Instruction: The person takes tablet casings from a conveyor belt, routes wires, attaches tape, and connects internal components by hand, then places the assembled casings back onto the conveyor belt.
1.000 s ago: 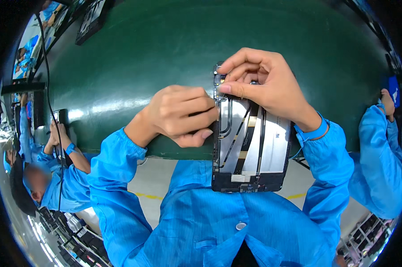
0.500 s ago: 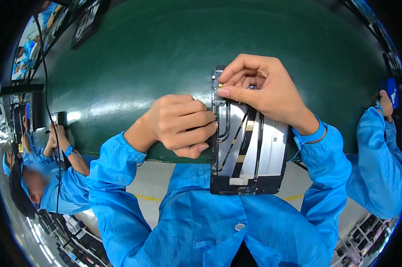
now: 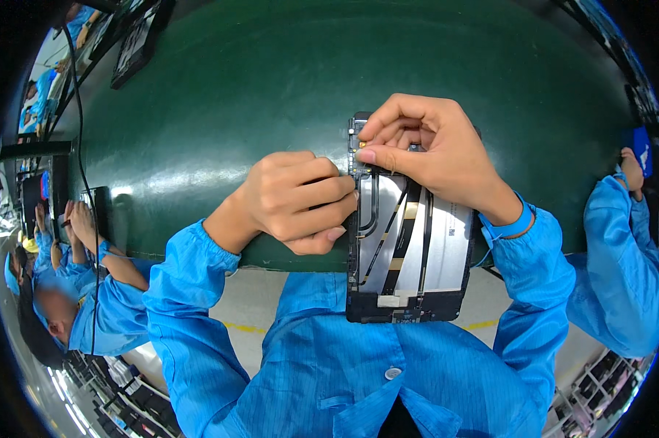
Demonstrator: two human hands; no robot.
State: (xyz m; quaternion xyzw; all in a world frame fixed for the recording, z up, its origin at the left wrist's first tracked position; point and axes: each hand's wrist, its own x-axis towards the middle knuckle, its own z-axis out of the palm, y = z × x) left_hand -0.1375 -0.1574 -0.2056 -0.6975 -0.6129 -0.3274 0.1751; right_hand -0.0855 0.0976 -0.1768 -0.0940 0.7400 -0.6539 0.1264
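An opened tablet (image 3: pixel 446 248) with its silver inner plate, black frame and dark flex cables showing lies lengthwise across the table's near edge, its lower end overhanging. My left hand (image 3: pixel 300 201) is closed, its curled fingertips meeting the tablet's left edge; the tips are partly hidden. Over the tablet's upper part bends my right hand (image 3: pixel 435 142), with thumb and index fingertip close together on either side of a small gold-coloured part (image 3: pixel 361 145) near the upper left edge. Its other fingers are curled in, and anything tiny between them cannot be made out.
The green table (image 3: pixel 256 87) spreads out ahead. A dark framed device (image 3: pixel 135 47) lies at its far left. A black cable (image 3: pixel 81 139) hangs down on the left. Co-workers in blue sit left (image 3: pixel 118 292) and right (image 3: pixel 614 255); the right one's hand is beside a blue object (image 3: pixel 642 153).
The tablet has shifted very slightly down and right in the picture. Both my hands keep nearly the same pose. On the left, the co-worker's hands and head have moved a little.
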